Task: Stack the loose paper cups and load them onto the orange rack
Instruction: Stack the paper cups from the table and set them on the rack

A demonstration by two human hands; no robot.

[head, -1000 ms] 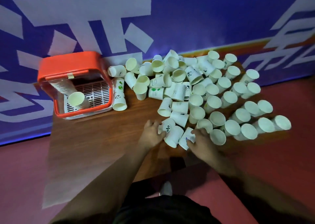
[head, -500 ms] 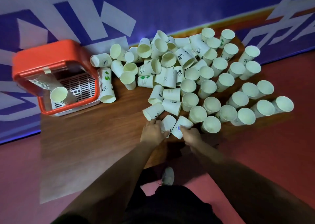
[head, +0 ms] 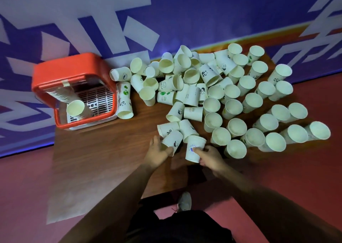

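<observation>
Several loose white paper cups [head: 235, 94] lie and stand in a heap across the right half of the brown table [head: 103, 150]. My left hand [head: 157, 153] grips a cup with a small black print [head: 173, 140] at the heap's near edge. My right hand [head: 210, 157] holds a cup with a blue logo [head: 194, 147], thumb on its side. The orange rack [head: 74, 76] stands at the table's far left, holding a long stack of cups [head: 78, 108] lying on its white grid.
A blue wall with large white shapes [head: 129, 20] rises just behind the table. Red floor [head: 296, 168] surrounds the table. A pair of nested cups [head: 125, 102] lies right beside the rack. My shoe [head: 185, 202] shows below the table's near edge.
Both hands drew two cups out of the heap's near edge and lifted them slightly; the cups now tilt more upright. The camera view shifted right and down.
</observation>
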